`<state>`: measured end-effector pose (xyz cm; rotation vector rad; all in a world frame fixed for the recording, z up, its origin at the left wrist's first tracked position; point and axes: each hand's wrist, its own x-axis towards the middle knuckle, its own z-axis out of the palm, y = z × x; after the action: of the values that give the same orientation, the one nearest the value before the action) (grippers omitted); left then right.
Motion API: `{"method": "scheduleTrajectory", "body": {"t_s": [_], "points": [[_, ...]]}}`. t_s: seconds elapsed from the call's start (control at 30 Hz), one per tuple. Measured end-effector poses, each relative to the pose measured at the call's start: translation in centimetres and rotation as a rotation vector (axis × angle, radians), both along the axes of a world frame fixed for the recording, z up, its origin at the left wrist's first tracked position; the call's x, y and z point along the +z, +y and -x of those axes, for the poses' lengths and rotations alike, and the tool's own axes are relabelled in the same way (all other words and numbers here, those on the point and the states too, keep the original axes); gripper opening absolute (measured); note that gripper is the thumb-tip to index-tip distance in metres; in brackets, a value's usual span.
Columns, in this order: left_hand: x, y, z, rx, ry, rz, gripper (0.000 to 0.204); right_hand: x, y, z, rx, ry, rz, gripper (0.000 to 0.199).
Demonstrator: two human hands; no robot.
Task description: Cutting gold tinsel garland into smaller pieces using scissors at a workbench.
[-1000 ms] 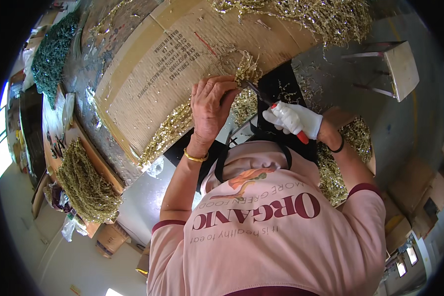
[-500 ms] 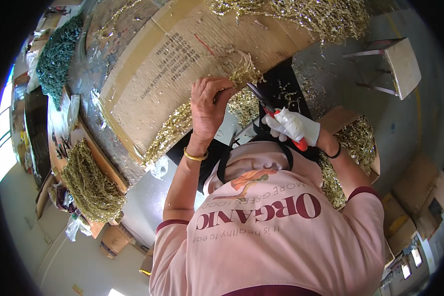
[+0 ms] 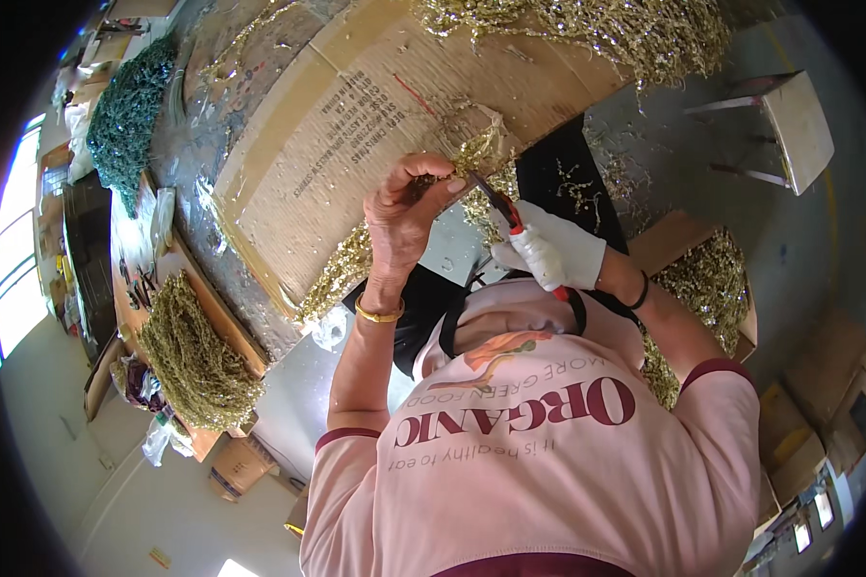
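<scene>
My bare left hand (image 3: 399,221), with a gold bangle at the wrist, pinches a strand of gold tinsel garland (image 3: 481,149) over the cardboard's near edge. My right hand (image 3: 566,248) wears a white glove and grips red-handled pliers (image 3: 498,204), its fingers closed round the handles. The dark jaws reach the garland right beside my left fingertips; whether they are closed on it is too small to tell. More gold garland (image 3: 344,271) trails below my left hand along the cardboard edge, partly hidden by my wrist.
A flat cardboard sheet (image 3: 298,144) covers the worktable, with a gold garland heap (image 3: 635,38) at its far side. Green garland (image 3: 130,115) and another gold bundle (image 3: 197,356) lie left. A box of gold garland (image 3: 707,288) and a stool (image 3: 794,130) stand right.
The pliers have come up to the strand at my left fingertips, and my right hand has moved slightly left. My left hand has turned a little, still pinching the garland.
</scene>
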<state>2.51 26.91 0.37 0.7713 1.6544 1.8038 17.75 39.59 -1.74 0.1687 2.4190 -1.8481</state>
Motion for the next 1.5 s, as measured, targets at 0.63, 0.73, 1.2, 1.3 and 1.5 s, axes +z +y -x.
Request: {"method": "scheduleTrajectory", "body": {"t_s": [0.63,0.73,1.2,1.3,1.5], "points": [[0.2,0.5,1.0,-0.109,-0.189,0.143,0.017,-0.9,-0.9,-0.3,-0.222,-0.132,-0.162,0.030],[0.1,0.5,1.0,-0.114,-0.159,0.157,0.016,-0.5,-0.8,-0.4,-0.197,-0.212,-0.187,0.031],[0.1,0.2,1.4,-0.195,-0.105,0.145,0.016,-1.8,-0.3,-0.6,-0.082,-0.148,0.139,0.030],[0.1,0.2,1.6,-0.219,-0.174,0.144,0.016,-2.8,-0.6,-0.7,-0.166,-0.070,0.288,0.038],[0.7,0.0,1.9,-0.270,-0.188,0.212,0.013,-1.1,-0.1,0.0,-0.095,-0.129,-0.009,0.041]]}}
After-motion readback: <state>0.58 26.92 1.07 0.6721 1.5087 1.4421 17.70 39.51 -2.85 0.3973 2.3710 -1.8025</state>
